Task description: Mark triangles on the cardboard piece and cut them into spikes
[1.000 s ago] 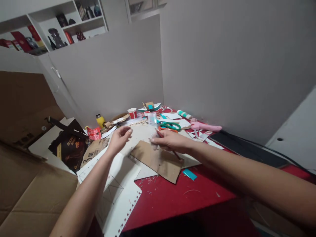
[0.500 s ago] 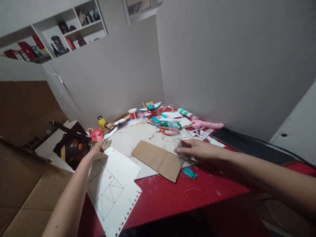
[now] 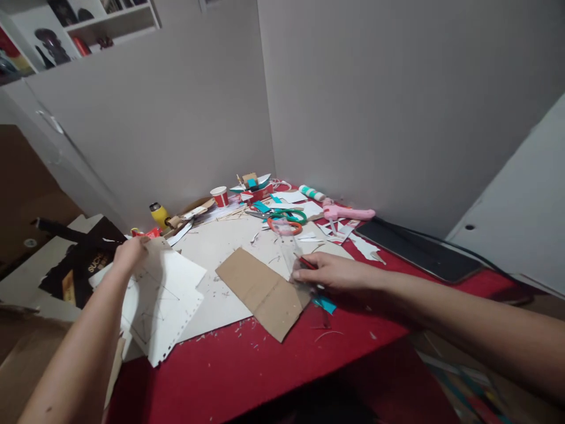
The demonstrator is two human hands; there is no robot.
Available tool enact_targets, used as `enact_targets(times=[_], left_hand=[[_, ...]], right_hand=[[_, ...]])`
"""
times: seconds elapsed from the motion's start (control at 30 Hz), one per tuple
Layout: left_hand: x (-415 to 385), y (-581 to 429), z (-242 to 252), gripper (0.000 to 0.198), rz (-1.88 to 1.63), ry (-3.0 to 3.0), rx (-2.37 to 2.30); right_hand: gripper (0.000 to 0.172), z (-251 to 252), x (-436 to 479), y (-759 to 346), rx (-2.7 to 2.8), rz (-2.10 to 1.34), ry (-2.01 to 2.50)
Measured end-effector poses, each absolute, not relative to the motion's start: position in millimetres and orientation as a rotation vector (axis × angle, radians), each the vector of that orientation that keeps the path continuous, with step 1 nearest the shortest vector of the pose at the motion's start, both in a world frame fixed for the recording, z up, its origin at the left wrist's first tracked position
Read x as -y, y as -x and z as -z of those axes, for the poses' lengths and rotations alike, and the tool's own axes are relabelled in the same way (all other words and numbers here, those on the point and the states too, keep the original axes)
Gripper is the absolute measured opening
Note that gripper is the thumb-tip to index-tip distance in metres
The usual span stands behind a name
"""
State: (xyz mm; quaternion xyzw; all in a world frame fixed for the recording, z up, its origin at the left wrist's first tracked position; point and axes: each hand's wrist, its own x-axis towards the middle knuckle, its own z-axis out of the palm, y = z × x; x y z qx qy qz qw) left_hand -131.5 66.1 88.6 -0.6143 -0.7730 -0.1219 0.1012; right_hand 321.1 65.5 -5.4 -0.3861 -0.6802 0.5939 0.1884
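Note:
My left hand (image 3: 131, 254) is closed on the top edge of a white sheet of paper (image 3: 176, 271), which has drawn lines of triangles and a torn, punched edge. The sheet hangs over the left side of the table. In my right hand (image 3: 320, 270) are a clear plastic ruler (image 3: 289, 250) and a thin red pencil or pen (image 3: 305, 261), pinched together. Just left of that hand lies a flat rectangle of brown cardboard (image 3: 260, 291). A teal scrap (image 3: 325, 304) rests on the red cloth below the right hand.
Scissors with green handles (image 3: 293, 215) and orange-handled scissors (image 3: 285, 227) lie behind the cardboard. A pink glue gun (image 3: 348, 212), a paper cup (image 3: 219, 196), a yellow bottle (image 3: 159, 215) and paper scraps line the back. A dark flat slab (image 3: 415, 250) lies at right; a black bag (image 3: 75, 268) stands at left.
My left hand has carried the drawn sheet leftward, away from the cardboard. The view has turned to the right and down. My right hand still holds the ruler and the red pencil or pen.

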Motion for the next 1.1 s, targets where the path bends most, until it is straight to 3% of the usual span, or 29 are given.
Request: enact_targets(times=[0.13,0.27,0.5,0.8,0.97,1.1], left_hand=[[-72.5,97.9,-71.6,0.043,0.406,1.801,2.144],[-58.3,34.6,-30.0,0.045,0.42,2.146,2.007],[-32.5,-21.8,9.2,0.064,0.451,2.536,1.965],[-32.4,-22.6,8.2,0.059,0.734,2.63,2.053],[-38.5,-20.8,-9.9,0.054,1.144,2.449,2.238],[-44.2,-23.8,-27.6,0.062,1.477,2.281,2.263]], right_hand=[[0.025,4.8,-57.0,-308.8,1.892,-1.788,1.03],[0.028,5.9,-58.5,-299.8,1.877,-1.91,0.96],[0.024,-12.5,-73.2,-287.9,1.888,-1.813,1.082],[0.02,-36.6,-90.2,-272.5,1.624,-1.843,0.998],[0.012,-35.2,-98.0,-257.5,1.717,-1.908,0.902],[0.017,-28.5,-103.6,-255.1,1.881,-2.021,0.732]])
